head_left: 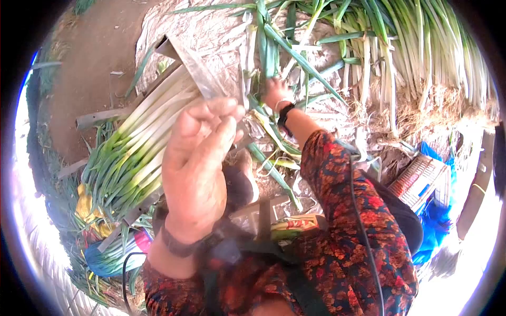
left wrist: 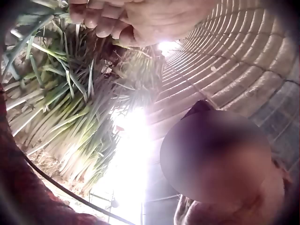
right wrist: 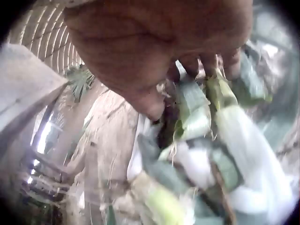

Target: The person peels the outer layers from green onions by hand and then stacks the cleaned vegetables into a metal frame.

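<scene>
My left hand point(head_left: 197, 158) is nearest the head camera: raised above the work, fingers loosely bent, holding nothing.

Left stock: the stalks point(head_left: 142, 131) lie side by side in the frame point(head_left: 195, 66), white ends toward its upper panel, green tips fanned to the lower left. Judged by look, one stalk is light; a full armful should be heavy. The white shanks look firm and fairly stiff, probably slick where bare. The green ends look limp and prone to creasing. Take hold around the white shanks, and support the green part so that it does not fold. Keep fingers off the panel edge, which may be sharp.

Centre: my right hand point(head_left: 278, 94) is down among the loose leaves point(head_left: 268, 47), on the pale sheet point(head_left: 174, 23). Its fingers bend into the leaves and touch them; I cannot tell whether they grip. The leaves should be light, pliable and easily torn. Gather several at their thicker ends; a single tip would likely rip. The white husk point(right wrist: 251, 154) beside them looks thin and slippery.

Right stock: the heap point(head_left: 421, 58) has its roots point(head_left: 448, 102) toward me. Lift by the shanks, above the roots, which look brittle and likely to tangle.
</scene>
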